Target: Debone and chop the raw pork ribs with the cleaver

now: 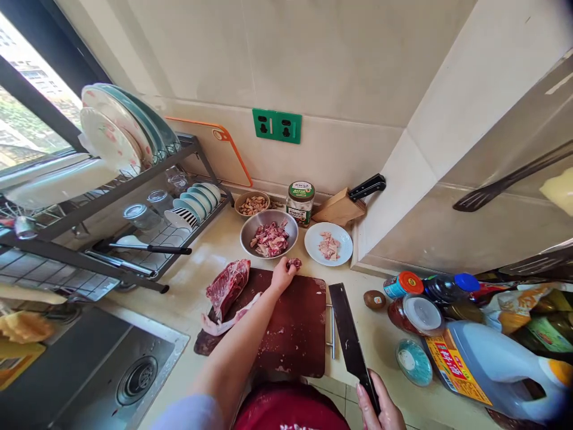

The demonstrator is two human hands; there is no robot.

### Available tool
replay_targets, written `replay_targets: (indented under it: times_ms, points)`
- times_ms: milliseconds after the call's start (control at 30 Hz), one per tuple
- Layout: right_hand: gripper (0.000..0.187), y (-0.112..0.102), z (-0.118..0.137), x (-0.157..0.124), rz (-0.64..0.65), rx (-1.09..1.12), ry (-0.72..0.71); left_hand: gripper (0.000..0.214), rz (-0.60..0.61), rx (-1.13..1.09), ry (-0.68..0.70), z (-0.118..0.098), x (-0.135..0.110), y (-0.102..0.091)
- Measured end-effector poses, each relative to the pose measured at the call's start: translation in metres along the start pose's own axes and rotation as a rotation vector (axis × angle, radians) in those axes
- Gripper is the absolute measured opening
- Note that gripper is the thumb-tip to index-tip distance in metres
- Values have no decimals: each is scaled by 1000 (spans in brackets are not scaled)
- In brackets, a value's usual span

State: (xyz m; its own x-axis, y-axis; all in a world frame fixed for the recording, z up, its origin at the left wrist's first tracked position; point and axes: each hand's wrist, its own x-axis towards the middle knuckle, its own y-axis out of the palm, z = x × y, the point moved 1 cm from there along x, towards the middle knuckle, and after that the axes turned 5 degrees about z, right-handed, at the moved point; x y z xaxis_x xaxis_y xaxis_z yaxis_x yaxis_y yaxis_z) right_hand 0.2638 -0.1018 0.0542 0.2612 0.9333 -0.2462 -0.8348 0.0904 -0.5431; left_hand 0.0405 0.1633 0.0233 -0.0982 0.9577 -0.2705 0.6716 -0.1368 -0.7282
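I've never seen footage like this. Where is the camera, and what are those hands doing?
No machine here: a person wears one camera on the head, looking down at their own two bare hands at a kitchen counter. The left hand grips a small piece of meat at the far edge of the dark red cutting board, near a large slab of raw meat. The right hand holds a cleaver just right of the board. Behind stand a steel bowl of cut meat and a white plate of paler scraps.

Beige tiled walls lit by daylight, a green socket set into the back wall, a window seen at left, a cream counter edged by a steel sink
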Motion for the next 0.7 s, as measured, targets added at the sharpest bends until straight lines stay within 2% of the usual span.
replay_targets:
  times_ms: [67, 133, 167, 200, 333, 467, 567, 700]
  points:
    - [51, -1, 1, 6, 21, 7, -20, 17, 159, -124, 55, 5, -15, 1]
    - [51, 0, 5, 11, 48, -10, -57, 19, 378, -250, 58, 12, -34, 4]
    - [50, 1, 8, 13, 70, -26, -79, 19, 450, -279, 52, 17, -45, 4]
    - [49, 2, 11, 15, 98, -46, -104, 20, 467, -267, 43, 21, -55, 4]
    - [44, 17, 21, 23, 219, -134, -233, 30, 250, 28, 65, 34, -91, -2]
    - [41, 36, 24, 31, 267, -240, -369, 26, 181, 224, 126, 37, -112, -3]
    - [37, 38, 35, 33, 252, -350, -456, 18, 146, 309, 124, 37, -118, 2]
    - [34, 29, 69, 28, 132, -379, -609, 14, 119, 349, 158, 39, -120, 6]
